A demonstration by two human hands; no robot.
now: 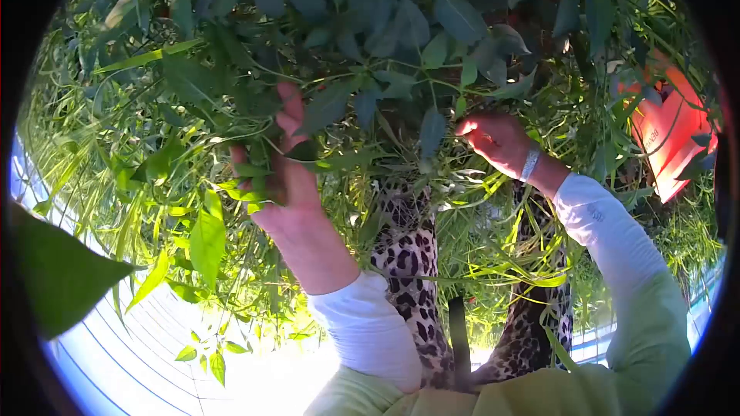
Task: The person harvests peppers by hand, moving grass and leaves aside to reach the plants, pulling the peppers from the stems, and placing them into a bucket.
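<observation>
Sunlit grass lies behind the plant. Its leaves partly cover the left hand, fingers spread among them. The right hand curls just below other leaves; whether its fingertips pinch anything, I cannot tell.

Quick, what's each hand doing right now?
Left hand: fingers apart among leaves, partly hidden; grip can't be told.
Right hand: fingers curled closed; whether it holds anything can't be told.
</observation>
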